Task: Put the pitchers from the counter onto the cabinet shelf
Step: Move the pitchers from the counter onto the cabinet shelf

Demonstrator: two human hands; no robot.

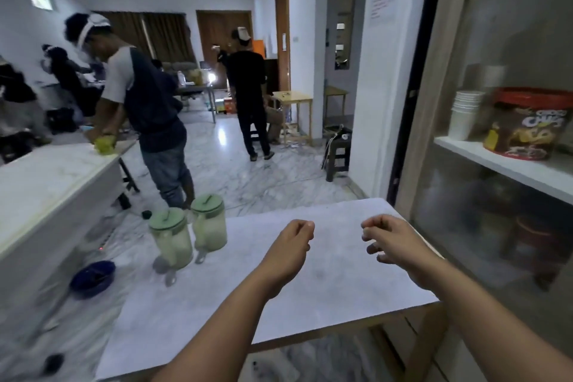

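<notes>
Left hand (290, 246) loosely curled above the worktop (217, 304), fingers (302, 226) drawn in near the thumb, holding nothing. Right hand (392, 242) likewise raised, fingers (372, 226) half curled with gaps showing, empty, touching nothing. Two pitchers with green lids standing at the worktop's far left edge, well apart from both hands: nearer pitcher (172, 237) and farther pitcher (209, 223), just beside each other. At right, behind cabinet glass, the shelf (508, 164) carrying one stack of white cups (465, 115) and one red-lidded snack tub (524, 124).
</notes>
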